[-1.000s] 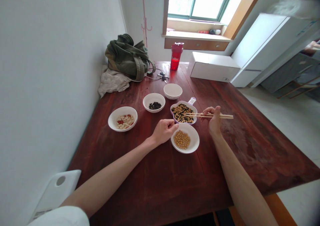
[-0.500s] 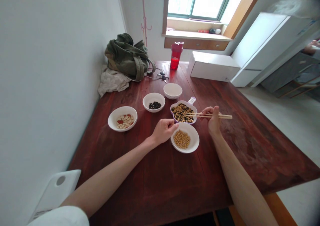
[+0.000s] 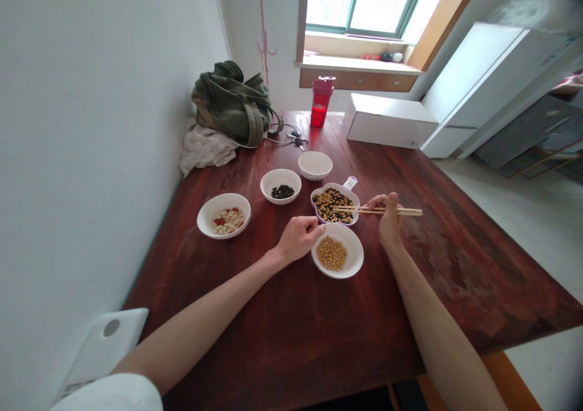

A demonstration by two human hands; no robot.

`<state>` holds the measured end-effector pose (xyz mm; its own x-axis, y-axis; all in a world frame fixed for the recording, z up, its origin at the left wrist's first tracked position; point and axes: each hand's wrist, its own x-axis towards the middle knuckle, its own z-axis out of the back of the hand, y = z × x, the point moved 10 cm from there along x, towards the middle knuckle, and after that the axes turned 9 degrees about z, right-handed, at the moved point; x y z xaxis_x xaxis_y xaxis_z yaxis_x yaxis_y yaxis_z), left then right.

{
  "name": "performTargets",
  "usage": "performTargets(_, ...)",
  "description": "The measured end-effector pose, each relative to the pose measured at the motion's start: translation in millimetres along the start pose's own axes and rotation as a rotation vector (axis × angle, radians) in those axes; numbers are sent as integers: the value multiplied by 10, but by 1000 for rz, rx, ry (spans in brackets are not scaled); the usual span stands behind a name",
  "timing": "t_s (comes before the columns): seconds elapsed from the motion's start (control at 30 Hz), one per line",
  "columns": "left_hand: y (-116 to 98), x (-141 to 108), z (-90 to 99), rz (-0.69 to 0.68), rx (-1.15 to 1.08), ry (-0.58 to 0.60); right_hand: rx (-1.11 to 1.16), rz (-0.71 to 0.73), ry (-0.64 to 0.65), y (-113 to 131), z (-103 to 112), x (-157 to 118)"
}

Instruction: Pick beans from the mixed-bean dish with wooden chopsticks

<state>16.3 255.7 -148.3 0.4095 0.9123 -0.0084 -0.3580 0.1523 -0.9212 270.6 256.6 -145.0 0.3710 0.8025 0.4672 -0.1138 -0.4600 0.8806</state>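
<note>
My right hand (image 3: 387, 217) is closed around a pair of wooden chopsticks (image 3: 405, 211). Their tips are among the mixed yellow and black beans (image 3: 330, 203) in a purple-rimmed dish (image 3: 357, 200) with a short white handle. Nearer to me stands a white bowl (image 3: 355, 259) of yellow soybeans (image 3: 331, 253). My left hand (image 3: 298, 238) is closed on that bowl's left rim, its thumb over the edge. Further left, one white bowl (image 3: 268, 183) holds black beans (image 3: 283, 192), and another (image 3: 204, 217) holds pale, flat pieces with some reddish ones (image 3: 228, 220).
Behind the dish is another white bowl (image 3: 315, 163) with nothing visible in it. Toward the back of the dark red table (image 3: 282, 332) are a green bag (image 3: 230, 104), keys (image 3: 297, 138), a red shaker bottle (image 3: 321, 102) and a white box (image 3: 389, 121). A wall borders the left side.
The chopsticks and right hand have shifted very slightly left, with the tips still in the mixed beans. The left hand stays at the soybean bowl.
</note>
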Motion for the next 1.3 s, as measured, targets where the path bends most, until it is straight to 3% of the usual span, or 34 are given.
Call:
performTargets(0.27,17,12,-9,-6,15,-2,-28,-11,-61,-19,51,4)
performTargets(0.57,12,13,-2,-7,12,-6,242,-51,-190,36,133,49)
performTargets(0.73,12,11,-5,-7,12,-3,430,-155,-52,113,-2,89)
performTargets(0.87,14,9,-5,-5,5,-2,446,-250,136,183,-220,22)
performTargets(0.97,16,10,-6,1,5,2,422,-291,186,171,-281,-17)
performTargets(1.07,16,10,-11,4,9,7,397,-237,95,131,-166,31)
performTargets(1.2,11,10,-2,2,17,-8,275,-130,-138,19,125,76)
performTargets(1.3,4,11,0,0,19,-12,164,-107,-169,-58,179,52)
